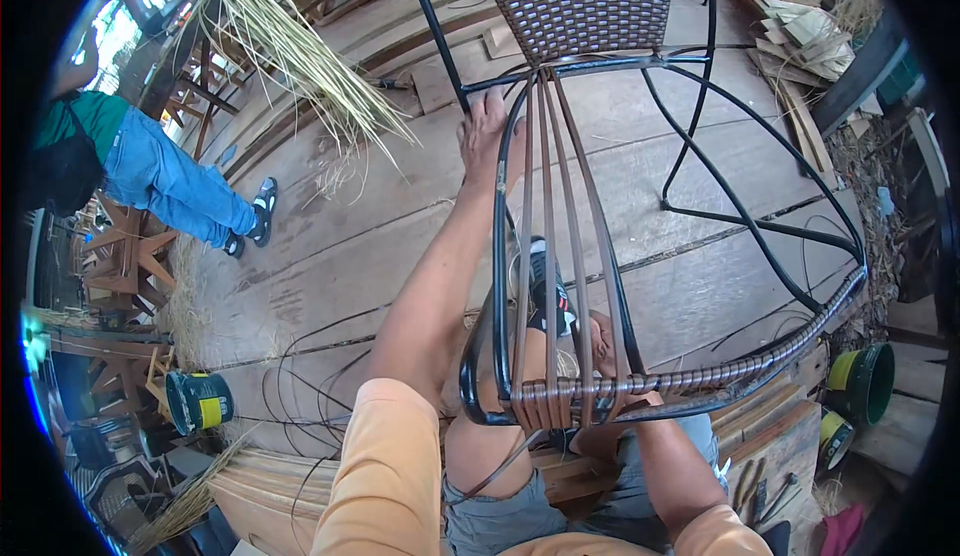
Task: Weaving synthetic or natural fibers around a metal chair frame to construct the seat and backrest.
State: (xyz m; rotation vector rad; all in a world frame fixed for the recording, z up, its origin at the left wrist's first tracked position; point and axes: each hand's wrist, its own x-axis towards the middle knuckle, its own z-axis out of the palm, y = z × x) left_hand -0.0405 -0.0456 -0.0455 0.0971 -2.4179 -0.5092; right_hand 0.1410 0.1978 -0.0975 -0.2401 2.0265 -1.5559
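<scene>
Touching the far left corner of the chair's (690, 380) black metal frame, the left hand (487, 141) has its fingers bent, half closed; I cannot tell if it grips the bar. The right hand (604, 344) is under the seat, beyond the near rail; frame and brown strips (525, 236) partly cover it, so its hold cannot be told. The chair stands before the person, its woven back (590, 6) on the far side. One green bucket (198, 401) is at left, a dark green bucket (865, 381) at right; their contents are not clear. Pale strands (300, 56) hang at far left, near a standing person (165, 171). Wooden pieces (805, 41) are piled at far right.
</scene>
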